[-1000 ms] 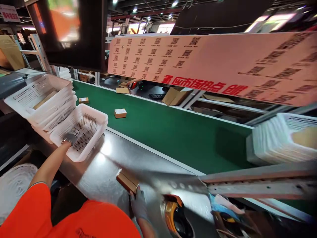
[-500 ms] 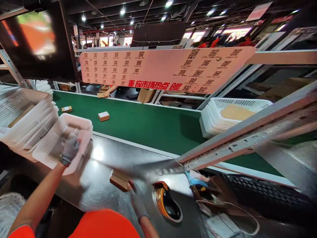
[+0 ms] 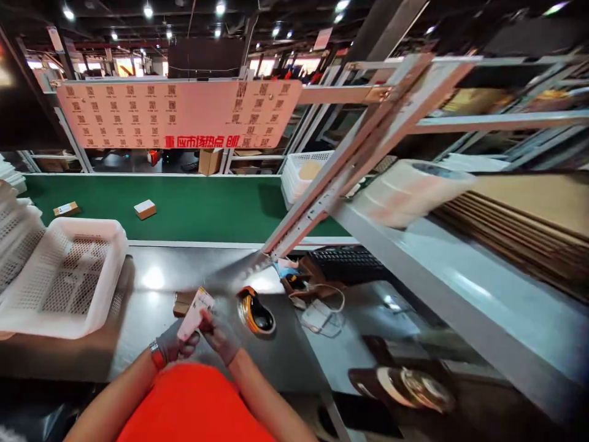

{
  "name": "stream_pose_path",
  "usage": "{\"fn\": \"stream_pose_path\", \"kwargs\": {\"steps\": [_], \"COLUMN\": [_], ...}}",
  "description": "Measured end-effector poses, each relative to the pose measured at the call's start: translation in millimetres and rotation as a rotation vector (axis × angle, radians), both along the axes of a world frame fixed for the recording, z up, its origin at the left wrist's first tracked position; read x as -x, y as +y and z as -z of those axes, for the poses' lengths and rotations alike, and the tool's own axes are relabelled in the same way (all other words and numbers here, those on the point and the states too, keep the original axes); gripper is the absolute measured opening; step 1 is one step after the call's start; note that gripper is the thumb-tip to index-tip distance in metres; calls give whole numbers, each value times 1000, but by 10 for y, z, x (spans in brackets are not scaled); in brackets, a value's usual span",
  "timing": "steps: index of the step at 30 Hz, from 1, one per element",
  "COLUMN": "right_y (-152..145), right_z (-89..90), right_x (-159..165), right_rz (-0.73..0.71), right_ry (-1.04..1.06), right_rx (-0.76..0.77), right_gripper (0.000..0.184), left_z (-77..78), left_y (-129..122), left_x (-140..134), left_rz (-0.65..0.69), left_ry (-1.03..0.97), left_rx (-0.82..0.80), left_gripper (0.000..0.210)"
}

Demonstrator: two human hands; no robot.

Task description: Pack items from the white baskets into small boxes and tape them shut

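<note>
Both my hands are together in front of my orange top, in grey gloves. My left hand grips a flat pale packet with a yellowish top end and small print. The fingers of my right hand pinch its right edge. Just behind the packet, a small brown cardboard box lies on the metal table, partly hidden. To the right of my hands sits a rounded black-and-orange device. The white perforated basket stands at the left with no hand in it.
A green conveyor belt runs behind the table, bearing two small labelled boxes, one a small carton. A slanted metal post rises on the right beside a shelf with tape rolls and stacked cardboard. A keyboard sits beneath.
My view has turned right. My left hand has left the basket and now holds the packet before me. My right hand has moved off the cardboard box onto the packet.
</note>
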State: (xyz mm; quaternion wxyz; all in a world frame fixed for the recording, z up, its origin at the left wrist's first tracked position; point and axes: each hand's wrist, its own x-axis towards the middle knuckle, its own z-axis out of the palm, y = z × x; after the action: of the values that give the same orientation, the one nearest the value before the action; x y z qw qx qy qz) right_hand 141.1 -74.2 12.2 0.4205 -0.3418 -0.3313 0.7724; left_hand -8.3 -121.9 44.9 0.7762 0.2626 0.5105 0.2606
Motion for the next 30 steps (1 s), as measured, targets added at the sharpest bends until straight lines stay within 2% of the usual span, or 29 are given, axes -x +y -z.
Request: {"fn": "stream_pose_path", "kwargs": {"steps": [2,4,7,8,10,12,13,17,19,25,30], "right_y": [41,108,172,170,131,63,24,-130,-189,-242,-228], "right_z": [-45,-66,-32,-14,14,19,12,-54,-89,-106,-48], "right_x": [-31,-84,-155,-161,-140,-90,-66,-41,-74,-154,-140], "right_rz": [100,143,157,150,132,104,83,13,13,2,-15], "right_ry": [-57,-99,-165,-195,-235,-228,-208,-144,-138,-141,-101], "right_rx": [38,50,35,24,25,62,80,88,93,109,127], "right_gripper": [65,62,56,56,60,62,63,60,59,60,59], "left_z": [11,16,21,25,44,79,100,167,175,128,130], "left_y": [-5,30,121,142,152,128,113,97,121,177,190], "left_x": [54,105,173,187,189,154,125,2,-32,-45,-62], "left_rz": [-46,-143,-274,-267,-164,-71,-82,-381,-484,-559,-590], "left_ry": [108,172,133,100,86,149,183,161,145,155,120], "left_rx": [-51,-107,-177,-189,-211,-257,-280,-259,-211,-152,-139], "left_gripper": [53,52,70,77,80,72,68,59,54,35,36]}}
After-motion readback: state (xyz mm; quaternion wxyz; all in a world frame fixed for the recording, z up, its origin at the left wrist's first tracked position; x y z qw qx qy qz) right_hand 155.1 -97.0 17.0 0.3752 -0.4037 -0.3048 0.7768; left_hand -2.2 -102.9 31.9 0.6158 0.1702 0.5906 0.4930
